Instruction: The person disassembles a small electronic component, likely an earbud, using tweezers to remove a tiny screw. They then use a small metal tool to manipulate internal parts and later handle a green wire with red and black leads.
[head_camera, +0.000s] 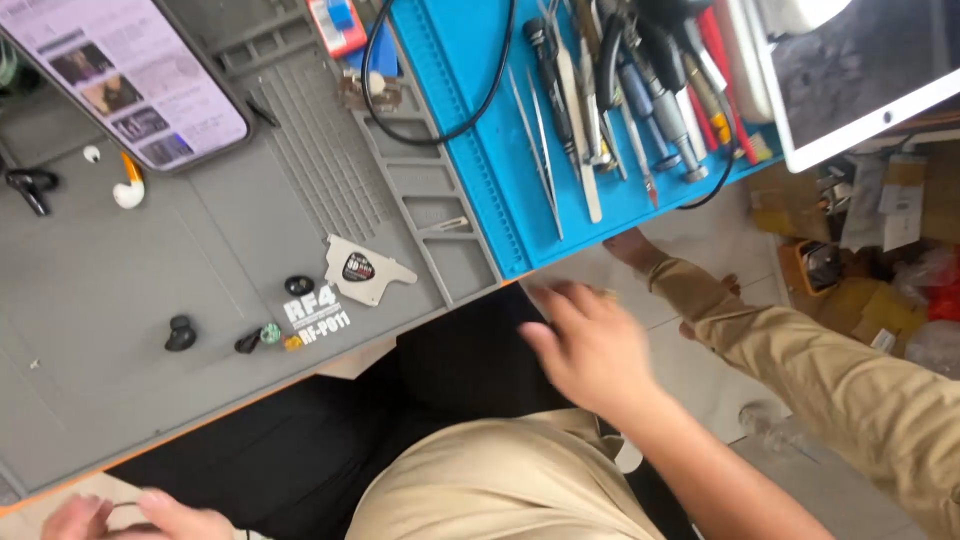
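Head view: my right hand (590, 350) is below the bench edge, over my lap, blurred, fingers spread and holding nothing that I can make out. It is nearest the lower corner of the blue work mat (470, 150), just beside the bench rim. My left hand (130, 518) sits at the bottom left corner, below the bench; the fingers are curled, but I cannot tell whether they grip anything. On the grey work mat (120, 300) lie a grey pry card (362, 268), small black parts (181, 333) and a white earbud (129, 190), all well apart from both hands. Tweezers (535, 140) and screwdrivers (650, 100) lie on the blue mat. A lit phone (120, 70) rests top left, a tablet (850, 70) top right.
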